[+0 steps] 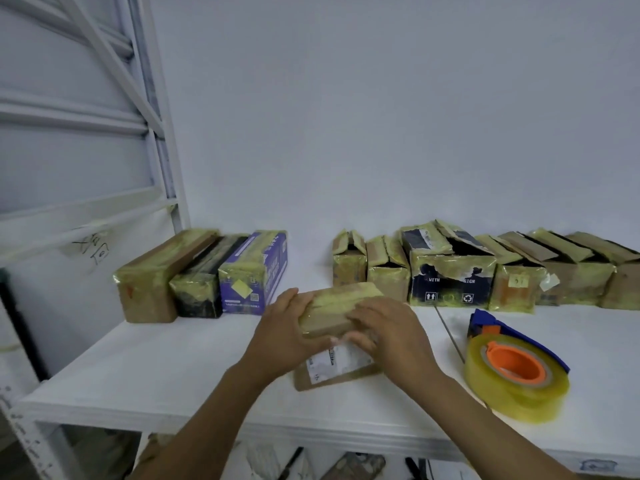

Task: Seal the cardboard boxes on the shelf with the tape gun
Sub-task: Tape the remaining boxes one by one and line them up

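Carton (341, 299) taped, gripped by left hand (287, 327) and right hand (389, 329), tape gun (516, 367) beside, dark box (450, 284) reads "WITH", "SIGN".

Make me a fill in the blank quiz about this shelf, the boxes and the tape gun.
1. The tape gun lies on the shelf, to the ____ of the held box.
2. Its tape roll sits on a core coloured ____.
3. The back-right boxes have their top flaps ____.
Missing words: right; orange; open.
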